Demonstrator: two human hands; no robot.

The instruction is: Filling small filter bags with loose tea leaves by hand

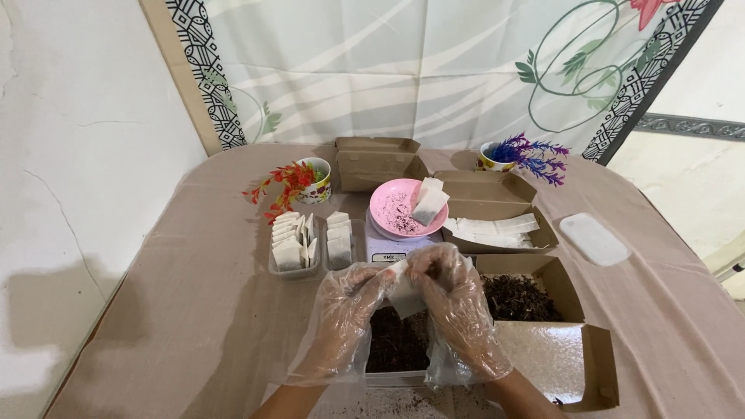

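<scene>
Both hands are in loose clear plastic gloves; left hand and right hand are each pinching the same small white tea bag, right over a tray of dark loose tea; looks like they're holding its top open, hard to say; just behind sits a small scale with a pink dish and two bags in it; filled bags in clear tubs to the left; brown cardboard boxes to the right.

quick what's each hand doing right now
Left hand: gloved, fingers pinched on the small white tea bag.
Right hand: gloved, pinching the same tea bag from the other side.
</scene>
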